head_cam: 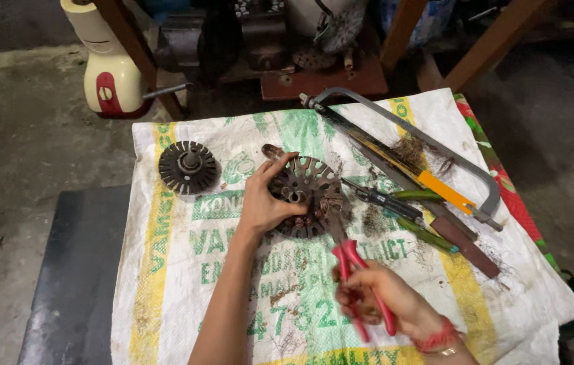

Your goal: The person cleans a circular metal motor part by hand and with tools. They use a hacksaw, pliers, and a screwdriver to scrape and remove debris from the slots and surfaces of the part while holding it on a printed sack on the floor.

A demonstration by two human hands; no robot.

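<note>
- My left hand is clamped on the 9 o'clock edge of the dark round slotted metal rotor disc, fingers curled over its rim and thumb near the hub. The disc lies flat, pretty much dead centre of the white woven plastic sack with green print and yellow stripes that everything sits on.
- My right hand, down at about 5 o'clock from the disc, is closed around the red handles of the red-handled steel pliers. It's a bit blurry, but the nose of the pliers points up to 12 o'clock and sits at the disc's lower right edge. Can't tell if the tips actually bite anything.
- At 9 o'clock from the disc, well apart, there's a second black finned round metal disc with a stub shaft, lying on the sack.
- At 3 o'clock: a dark-handled screwdriver, just beside the disc, then a green-handled tool and a brown flat bar.
- Toward 2 o'clock, a grey metal hacksaw frame with an orange grip piece lies diagonally.
- Up at 10 o'clock, off the sack on the concrete floor, a cream and red plastic appliance base.
</note>
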